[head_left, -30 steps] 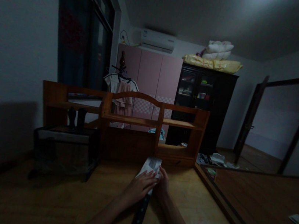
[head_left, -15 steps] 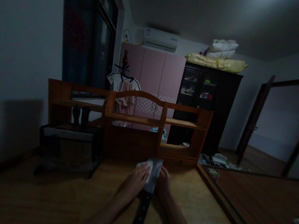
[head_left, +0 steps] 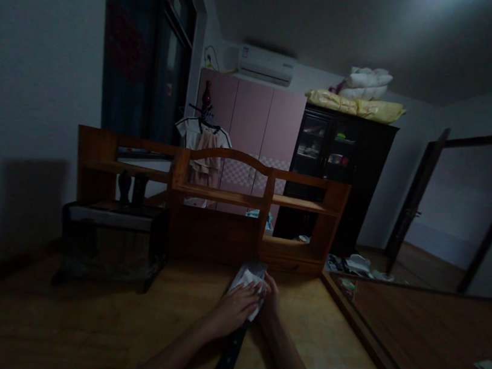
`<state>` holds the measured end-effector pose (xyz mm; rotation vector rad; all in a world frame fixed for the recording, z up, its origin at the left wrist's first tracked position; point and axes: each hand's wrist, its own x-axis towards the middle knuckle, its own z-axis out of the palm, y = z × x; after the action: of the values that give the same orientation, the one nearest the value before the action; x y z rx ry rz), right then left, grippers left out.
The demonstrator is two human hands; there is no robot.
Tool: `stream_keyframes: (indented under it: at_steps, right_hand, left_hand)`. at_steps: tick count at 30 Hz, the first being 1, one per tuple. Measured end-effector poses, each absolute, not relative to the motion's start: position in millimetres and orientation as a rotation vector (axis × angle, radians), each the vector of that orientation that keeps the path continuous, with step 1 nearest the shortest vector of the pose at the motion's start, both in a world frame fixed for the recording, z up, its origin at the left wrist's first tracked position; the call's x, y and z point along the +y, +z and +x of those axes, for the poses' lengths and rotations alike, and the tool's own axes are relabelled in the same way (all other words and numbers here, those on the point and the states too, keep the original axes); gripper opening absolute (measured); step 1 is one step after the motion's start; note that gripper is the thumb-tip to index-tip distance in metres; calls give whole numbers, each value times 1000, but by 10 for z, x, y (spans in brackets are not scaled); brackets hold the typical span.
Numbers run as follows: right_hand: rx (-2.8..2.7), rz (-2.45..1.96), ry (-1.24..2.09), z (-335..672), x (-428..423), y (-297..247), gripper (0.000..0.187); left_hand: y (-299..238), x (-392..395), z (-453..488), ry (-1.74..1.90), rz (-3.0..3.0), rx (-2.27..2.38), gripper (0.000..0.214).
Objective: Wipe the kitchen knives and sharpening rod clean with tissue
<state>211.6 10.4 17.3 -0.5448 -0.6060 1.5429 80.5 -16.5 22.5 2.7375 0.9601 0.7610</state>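
Observation:
A cleaver [head_left: 231, 353] with a black riveted handle points away from me above the tabletop, its handle toward my body. My left hand [head_left: 235, 310] presses a white tissue [head_left: 248, 277] against the blade, fingers laid across it. At the blade's right edge, my right hand [head_left: 272, 301] is closed on the cleaver, its fingers partly hidden behind the metal. Most of the blade is covered by the tissue and my left hand.
A dark knife stand [head_left: 113, 215] with two black handles upright in it stands at the left of the wooden tabletop [head_left: 186, 286]. A wooden shelf unit [head_left: 221, 195] runs along the back. A raised wooden edge [head_left: 358, 331] borders the right side.
My left hand has slid right with the tissue, from the blade's left side to across its face. The right hand stays at the blade's right edge.

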Motion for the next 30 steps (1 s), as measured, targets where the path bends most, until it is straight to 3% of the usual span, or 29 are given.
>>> stream_keyframes:
  at_steps: [13, 30]
  right_hand:
    - [-609, -621, 1467, 2154, 173, 70, 23]
    - [-566, -590, 1545, 2131, 82, 192, 25]
  left_hand:
    - [-69, 178, 601, 993, 2657, 1347, 48]
    - [338, -257, 725, 833, 2770, 847, 40]
